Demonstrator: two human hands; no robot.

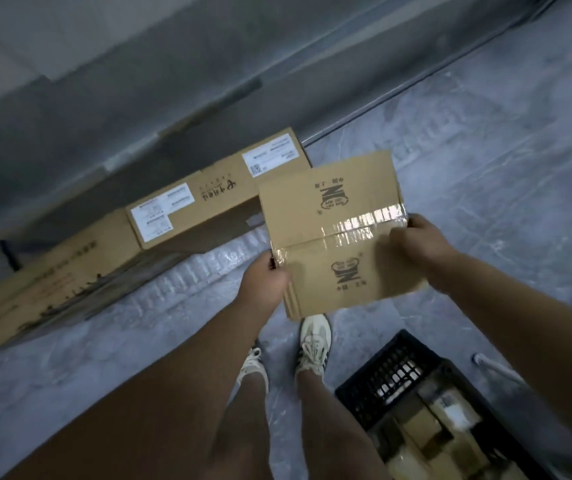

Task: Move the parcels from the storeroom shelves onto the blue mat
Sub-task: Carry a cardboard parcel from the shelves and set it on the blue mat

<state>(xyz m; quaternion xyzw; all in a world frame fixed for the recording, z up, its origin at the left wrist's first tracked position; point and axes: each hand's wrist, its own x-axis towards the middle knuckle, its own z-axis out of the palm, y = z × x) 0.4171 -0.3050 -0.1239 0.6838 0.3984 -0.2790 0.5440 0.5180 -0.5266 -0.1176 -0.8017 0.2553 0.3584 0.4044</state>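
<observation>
Box (pixel 333 216): held flat between both hands, taped seam up, clear of the floor.
Left hand (pixel 265 278): fingers curled round the left edge.
Right hand (pixel 416 244): grips the right edge, thumb on top.
Set-down: probably ahead of the grip, beside the labelled boxes (pixel 208 202); lower level, release both sides together.
</observation>
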